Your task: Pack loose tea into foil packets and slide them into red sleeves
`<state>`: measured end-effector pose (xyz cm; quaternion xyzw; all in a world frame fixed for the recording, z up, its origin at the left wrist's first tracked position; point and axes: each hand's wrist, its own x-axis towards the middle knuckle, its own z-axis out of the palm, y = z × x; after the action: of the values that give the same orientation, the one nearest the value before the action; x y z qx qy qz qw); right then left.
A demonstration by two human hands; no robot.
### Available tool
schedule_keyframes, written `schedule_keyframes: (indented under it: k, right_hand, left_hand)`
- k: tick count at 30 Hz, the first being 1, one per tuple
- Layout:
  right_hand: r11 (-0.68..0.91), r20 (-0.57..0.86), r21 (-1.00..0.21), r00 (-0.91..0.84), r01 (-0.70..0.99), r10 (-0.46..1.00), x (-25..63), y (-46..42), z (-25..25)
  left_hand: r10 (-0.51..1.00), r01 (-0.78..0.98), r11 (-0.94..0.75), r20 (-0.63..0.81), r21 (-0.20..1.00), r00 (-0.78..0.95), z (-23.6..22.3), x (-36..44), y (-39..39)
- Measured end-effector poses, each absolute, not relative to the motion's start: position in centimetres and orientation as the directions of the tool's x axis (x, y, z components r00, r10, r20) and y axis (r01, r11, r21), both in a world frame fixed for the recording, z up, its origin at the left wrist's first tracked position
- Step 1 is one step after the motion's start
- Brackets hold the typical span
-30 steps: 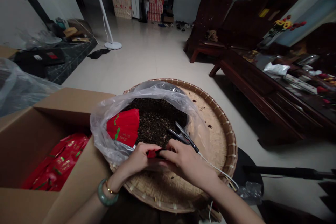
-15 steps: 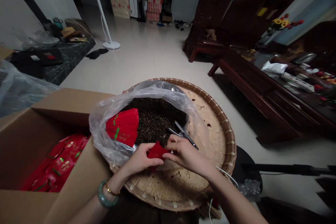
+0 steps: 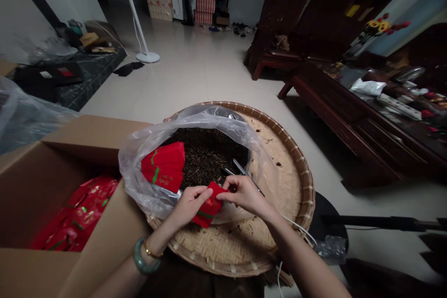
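My left hand [image 3: 191,203] grips a small red packet [image 3: 206,212] with a green band, its thumb lying across the front. At the packet's upper right edge, my right hand [image 3: 243,194] pinches it between thumb and fingers. Just beyond my hands, a clear plastic bag [image 3: 134,160] lies open, holding dark dried tea leaves [image 3: 206,153]. A fanned stack of red packets [image 3: 164,167] rests on the leaves at the left. Two slim metal-looking tools [image 3: 244,171], perhaps tongs or scoop handles, lean at the bag's right side. Their lower ends are hidden.
Under the bag is a round woven bamboo tray [image 3: 291,158] with scattered leaf bits. An open cardboard box [image 3: 101,130] at the left holds several filled red packets [image 3: 84,209]. A dark wooden table [image 3: 335,116] stands at the right, a white fan stand [image 3: 134,23] farther back.
The red packet has been turned more upright, so its printed front and green band now show. My left thumb has moved up onto it, and both hands stay on it.
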<state>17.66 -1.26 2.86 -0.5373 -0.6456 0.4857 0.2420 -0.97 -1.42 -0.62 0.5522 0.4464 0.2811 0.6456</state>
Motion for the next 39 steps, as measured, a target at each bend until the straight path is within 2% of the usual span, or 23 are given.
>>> schedule_keyframes:
  k: [3, 9, 14, 20, 26, 30, 33, 37, 39]
  right_hand:
    - [-0.118, -0.245, -0.909, -0.282, 0.401, 0.928, 17.6, -1.4, 2.5]
    - [0.162, -0.014, -0.889, -0.38, 0.428, 0.925, 18.2, -1.5, 3.4]
    - [0.19, -0.086, -0.879, -0.537, 0.438, 0.839, 17.6, -1.7, 4.1]
    - [0.172, -0.125, -0.891, -0.591, 0.42, 0.797, 17.0, -1.8, 3.7]
    - [0.089, -0.065, -0.935, -0.411, 0.343, 0.909, 17.5, -1.7, 2.2]
    - [0.096, -0.105, -0.917, -0.466, 0.387, 0.879, 17.6, -1.7, 2.2]
    - [0.137, -0.073, -0.909, -0.473, 0.393, 0.878, 17.6, -1.8, 2.6]
    - [0.087, -0.051, -0.892, -0.29, 0.443, 0.956, 17.3, -1.8, 2.8]
    - [0.1, -0.05, -0.847, -0.267, 0.522, 0.962, 16.9, -1.7, 2.5]
  left_hand:
    - [0.789, 0.06, 0.347, -0.326, 0.936, 0.521, -0.4, -0.9, -1.5]
    - [0.839, 0.224, 0.206, -0.29, 0.952, 0.46, -0.6, -1.0, -1.5]
    - [0.816, 0.214, 0.204, -0.287, 0.955, 0.501, -0.8, -0.9, -1.6]
    - [0.813, 0.242, 0.198, -0.297, 0.95, 0.501, -0.9, -0.9, -1.7]
    - [0.81, 0.191, 0.267, -0.328, 0.944, 0.486, -0.8, -0.8, -1.7]
    - [0.815, 0.237, 0.237, -0.326, 0.942, 0.479, -1.1, -0.7, -1.7]
    - [0.834, 0.295, 0.188, -0.311, 0.937, 0.456, -1.2, -0.7, -1.6]
    - [0.857, 0.364, 0.126, -0.286, 0.923, 0.429, -1.0, -0.5, -1.6]
    - [0.864, 0.402, 0.091, -0.273, 0.911, 0.424, -0.9, -0.2, -1.6]
